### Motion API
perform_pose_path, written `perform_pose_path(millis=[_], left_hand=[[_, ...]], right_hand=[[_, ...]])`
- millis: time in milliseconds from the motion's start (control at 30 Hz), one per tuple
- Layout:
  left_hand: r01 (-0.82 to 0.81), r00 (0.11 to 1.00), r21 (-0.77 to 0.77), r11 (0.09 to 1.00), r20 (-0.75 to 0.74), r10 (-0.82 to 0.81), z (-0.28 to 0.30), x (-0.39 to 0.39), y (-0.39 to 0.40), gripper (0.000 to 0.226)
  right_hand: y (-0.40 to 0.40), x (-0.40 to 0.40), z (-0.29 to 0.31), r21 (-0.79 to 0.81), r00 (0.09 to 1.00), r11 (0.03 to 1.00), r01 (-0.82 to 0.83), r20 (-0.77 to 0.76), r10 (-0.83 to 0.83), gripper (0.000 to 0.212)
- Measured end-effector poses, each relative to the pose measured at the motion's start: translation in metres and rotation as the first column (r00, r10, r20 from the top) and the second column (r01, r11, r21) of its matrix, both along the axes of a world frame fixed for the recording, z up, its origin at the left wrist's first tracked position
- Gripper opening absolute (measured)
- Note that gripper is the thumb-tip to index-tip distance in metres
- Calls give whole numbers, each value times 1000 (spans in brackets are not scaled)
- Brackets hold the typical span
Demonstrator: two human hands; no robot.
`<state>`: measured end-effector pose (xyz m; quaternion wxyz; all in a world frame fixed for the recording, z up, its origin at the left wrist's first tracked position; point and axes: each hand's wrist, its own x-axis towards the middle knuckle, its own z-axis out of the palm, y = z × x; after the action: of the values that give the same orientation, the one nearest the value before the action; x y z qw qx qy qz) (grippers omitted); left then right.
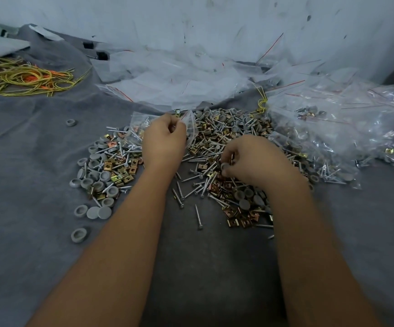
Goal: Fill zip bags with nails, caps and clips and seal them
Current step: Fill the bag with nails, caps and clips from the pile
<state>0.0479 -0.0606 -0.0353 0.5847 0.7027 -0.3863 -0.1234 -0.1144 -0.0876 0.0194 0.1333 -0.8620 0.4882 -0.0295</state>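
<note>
A wide heap of silver nails (196, 178), grey round caps (96, 182) and brass clips (238, 218) lies on the grey cloth (26, 161). My left hand (164, 140) pinches the rim of a clear zip bag (188, 128) above the heap's far side. My right hand (247, 159) is curled down into the pile, its fingertips pinching a grey cap (224, 165) along with small parts.
Empty zip bags (179, 79) with red seal lines are piled at the back. Filled bags (332, 128) are heaped at the right. Yellow and orange cords (26, 76) lie at the far left. Loose caps (79, 234) sit apart at the left front.
</note>
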Motion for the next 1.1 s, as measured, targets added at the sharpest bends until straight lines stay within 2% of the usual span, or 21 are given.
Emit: perform_pose_path(millis=[133, 267, 433, 500, 600, 667, 733, 867, 933, 1000, 1100], left_hand=[[-2, 1000, 15, 1000, -10, 2, -1, 0, -1, 26], [1, 999, 11, 1000, -33, 0, -1, 1, -3, 25], [8, 999, 16, 1000, -43, -8, -2, 2, -5, 22], [9, 999, 13, 1000, -43, -9, -4, 3, -6, 21], [-1, 1000, 13, 1000, -23, 1, -3, 2, -7, 19], [11, 1000, -17, 1000, 0, -11, -1, 1, -6, 16], [34, 999, -57, 998, -1, -34, 0, -1, -4, 14], [89, 988, -152, 984, -112, -107, -1, -1, -3, 14], [86, 990, -162, 983, -96, -103, -2, 0, -4, 14], [52, 996, -175, 983, -57, -63, -3, 1, -5, 14], [-14, 996, -186, 982, -88, -3, -4, 3, -8, 15]], right_hand=[[-14, 14, 3, -4, 999, 1000, -9, 53, 9, 5], [-24, 29, 0, -74, 997, 997, 2, 79, 4, 12], [-20, 45, -21, -345, 930, 919, 189, 362, -55, 16], [-20, 45, -27, -371, 882, 902, 222, 471, -23, 17], [-19, 41, -28, -304, 727, 929, 212, 684, 58, 17], [-15, 43, -28, -243, 655, 957, 155, 751, 85, 18], [-14, 47, -31, -210, 661, 973, 96, 744, 96, 17], [-17, 49, -39, -201, 778, 979, 39, 620, 96, 21], [-17, 47, -40, -230, 797, 973, 31, 593, 115, 25], [-15, 45, -37, -164, 707, 986, 30, 701, 95, 31], [-18, 36, -27, -80, 588, 990, 119, 809, -5, 29]])
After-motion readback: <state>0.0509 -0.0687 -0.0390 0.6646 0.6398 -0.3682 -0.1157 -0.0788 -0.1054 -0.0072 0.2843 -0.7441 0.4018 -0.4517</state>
